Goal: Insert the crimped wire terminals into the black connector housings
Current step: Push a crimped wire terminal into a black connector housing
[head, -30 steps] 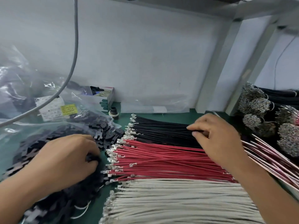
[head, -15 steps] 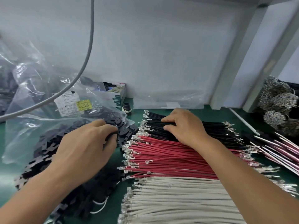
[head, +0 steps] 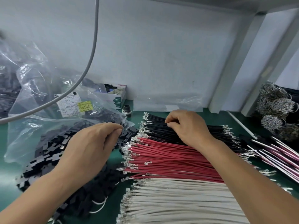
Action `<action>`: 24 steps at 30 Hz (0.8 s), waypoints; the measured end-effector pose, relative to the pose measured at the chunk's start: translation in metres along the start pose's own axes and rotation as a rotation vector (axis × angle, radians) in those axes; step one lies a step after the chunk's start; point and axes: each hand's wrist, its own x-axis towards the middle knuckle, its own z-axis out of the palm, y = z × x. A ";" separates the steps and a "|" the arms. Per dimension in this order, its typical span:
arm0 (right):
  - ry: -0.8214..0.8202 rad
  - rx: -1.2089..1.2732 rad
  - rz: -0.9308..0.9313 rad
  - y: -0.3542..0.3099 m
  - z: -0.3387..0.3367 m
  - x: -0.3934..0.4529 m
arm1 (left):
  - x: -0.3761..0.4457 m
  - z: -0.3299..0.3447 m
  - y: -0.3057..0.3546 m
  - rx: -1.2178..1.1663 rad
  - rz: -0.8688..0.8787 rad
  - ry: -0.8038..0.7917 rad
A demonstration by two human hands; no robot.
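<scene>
Three rows of crimped wires lie on the green mat: black wires [head: 155, 125] at the back, red wires [head: 161, 157] in the middle, white wires [head: 169, 199] at the front, metal terminals pointing left. My right hand [head: 186, 125] rests on the black wires, fingertips pinched on one of them. A heap of black connector housings [head: 47, 151] spills from a clear bag on the left. My left hand [head: 92, 144] lies over that heap, fingers curled at its right edge; what they hold is hidden.
A clear plastic bag [head: 32, 101] with a white and yellow label stands at the back left. A grey cable [head: 90, 52] hangs across it. A small open box [head: 116, 96] sits by the wall. Finished pink and black wire bundles [head: 278, 151] lie at the right.
My right hand has slid left along the black wires toward their terminal ends. My left hand has shifted right to the edge of the housing heap.
</scene>
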 end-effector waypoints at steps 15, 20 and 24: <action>0.436 -0.063 -0.432 -0.030 -0.022 -0.088 | -0.007 0.010 0.011 -0.430 -0.161 -0.105; 0.400 0.122 -0.350 -0.023 -0.018 -0.091 | -0.010 0.013 0.017 -0.429 -0.165 -0.108; 0.389 0.127 -0.358 -0.028 -0.016 -0.093 | -0.010 0.015 0.021 -0.447 -0.152 -0.131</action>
